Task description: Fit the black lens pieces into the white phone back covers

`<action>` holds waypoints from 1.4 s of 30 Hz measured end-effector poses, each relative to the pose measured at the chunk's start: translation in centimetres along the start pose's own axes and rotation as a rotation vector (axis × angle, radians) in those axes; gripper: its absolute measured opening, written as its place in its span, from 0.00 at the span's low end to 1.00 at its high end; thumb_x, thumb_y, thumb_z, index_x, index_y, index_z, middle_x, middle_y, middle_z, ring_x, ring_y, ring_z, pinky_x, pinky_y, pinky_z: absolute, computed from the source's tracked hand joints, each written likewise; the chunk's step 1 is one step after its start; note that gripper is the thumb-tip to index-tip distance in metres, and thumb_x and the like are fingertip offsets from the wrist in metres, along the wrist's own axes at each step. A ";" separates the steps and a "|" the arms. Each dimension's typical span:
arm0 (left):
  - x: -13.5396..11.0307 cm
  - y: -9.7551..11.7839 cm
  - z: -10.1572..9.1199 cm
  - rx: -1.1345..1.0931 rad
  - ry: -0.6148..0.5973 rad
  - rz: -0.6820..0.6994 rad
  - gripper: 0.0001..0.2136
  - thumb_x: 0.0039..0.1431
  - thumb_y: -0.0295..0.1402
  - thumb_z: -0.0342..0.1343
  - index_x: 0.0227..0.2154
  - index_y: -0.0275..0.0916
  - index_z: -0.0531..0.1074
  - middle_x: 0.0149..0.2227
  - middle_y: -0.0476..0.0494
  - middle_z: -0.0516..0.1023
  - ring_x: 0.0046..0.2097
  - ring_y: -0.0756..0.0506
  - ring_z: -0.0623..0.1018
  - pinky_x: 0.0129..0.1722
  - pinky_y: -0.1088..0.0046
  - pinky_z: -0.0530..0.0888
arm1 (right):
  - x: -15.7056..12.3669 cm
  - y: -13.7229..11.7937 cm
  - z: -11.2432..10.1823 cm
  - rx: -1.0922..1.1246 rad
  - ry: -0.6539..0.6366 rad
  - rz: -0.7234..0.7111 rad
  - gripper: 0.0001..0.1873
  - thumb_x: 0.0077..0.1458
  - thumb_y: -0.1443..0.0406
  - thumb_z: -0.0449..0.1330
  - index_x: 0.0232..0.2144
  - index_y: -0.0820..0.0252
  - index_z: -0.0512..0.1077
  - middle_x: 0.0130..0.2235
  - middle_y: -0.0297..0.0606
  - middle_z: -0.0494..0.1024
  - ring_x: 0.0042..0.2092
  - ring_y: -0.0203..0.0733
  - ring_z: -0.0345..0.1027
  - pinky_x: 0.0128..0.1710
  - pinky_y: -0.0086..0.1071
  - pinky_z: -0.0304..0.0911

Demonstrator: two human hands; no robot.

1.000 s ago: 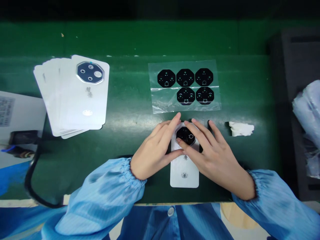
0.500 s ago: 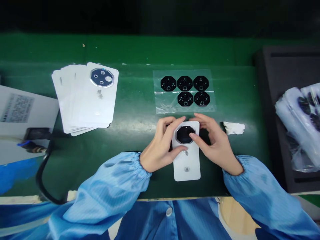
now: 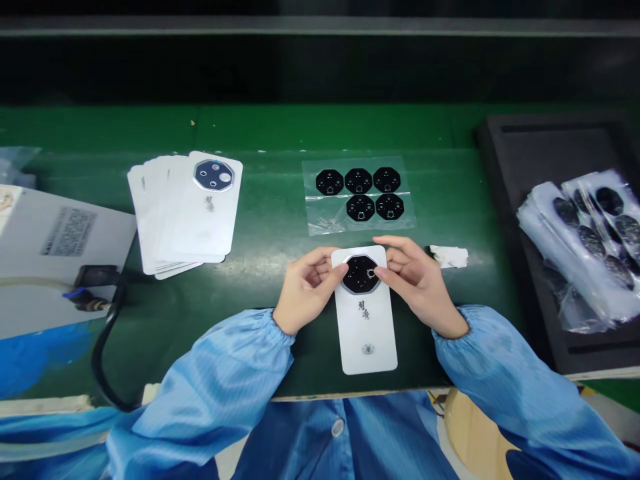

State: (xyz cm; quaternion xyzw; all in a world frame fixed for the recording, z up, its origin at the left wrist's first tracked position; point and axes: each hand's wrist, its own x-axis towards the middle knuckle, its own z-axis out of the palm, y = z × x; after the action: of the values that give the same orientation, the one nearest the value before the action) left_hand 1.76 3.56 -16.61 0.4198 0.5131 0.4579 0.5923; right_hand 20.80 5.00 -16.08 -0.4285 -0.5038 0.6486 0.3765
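Five black octagonal lens plates [image 3: 360, 207] on the clear film [image 3: 320, 223] — one more lens plate [image 3: 360, 274] sits on the white card [image 3: 365, 340], gripped at its edges by the left hand [image 3: 306, 290] and right hand [image 3: 417, 287]. I can't read the card's dark print [image 3: 363, 309].

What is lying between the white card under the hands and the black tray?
In the head view, a white scrap lies on the green mat, between the white card and the black tray, beside the right hand.

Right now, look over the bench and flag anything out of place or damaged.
A crumpled white scrap lies loose on the green bench, beside the right hand. It looks like stray waste. The clear sheet of black octagonal pieces also looks uneven: three above, two below, lower-left spot bare.
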 end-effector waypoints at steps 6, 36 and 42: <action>0.0 0.2 0.0 -0.030 -0.003 0.042 0.06 0.55 0.31 0.62 0.36 0.37 0.75 0.26 0.49 0.79 0.30 0.49 0.80 0.30 0.75 0.78 | -0.3 -0.5 -0.1 0.053 -0.073 0.086 0.20 0.59 0.62 0.60 0.53 0.55 0.63 0.37 0.35 0.80 0.35 0.40 0.76 0.33 0.33 0.72; -0.4 0.9 -0.2 0.065 0.019 0.152 0.05 0.51 0.24 0.58 0.32 0.36 0.74 0.24 0.51 0.75 0.26 0.53 0.75 0.24 0.83 0.72 | -1.1 -0.9 0.4 -0.023 -0.095 -0.019 0.18 0.61 0.68 0.58 0.53 0.59 0.64 0.32 0.34 0.78 0.32 0.36 0.74 0.29 0.27 0.69; -0.5 0.9 -0.3 0.023 -0.003 0.124 0.05 0.51 0.23 0.58 0.31 0.36 0.72 0.24 0.52 0.74 0.25 0.54 0.74 0.23 0.83 0.71 | -1.2 -0.6 0.4 -0.058 -0.088 -0.027 0.18 0.61 0.67 0.59 0.53 0.57 0.64 0.30 0.33 0.78 0.31 0.36 0.73 0.28 0.28 0.68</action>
State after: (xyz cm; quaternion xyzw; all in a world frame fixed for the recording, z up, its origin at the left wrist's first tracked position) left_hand 1.38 3.27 -15.67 0.4583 0.4904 0.4871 0.5588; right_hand 20.94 3.88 -15.19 -0.4036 -0.5444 0.6468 0.3499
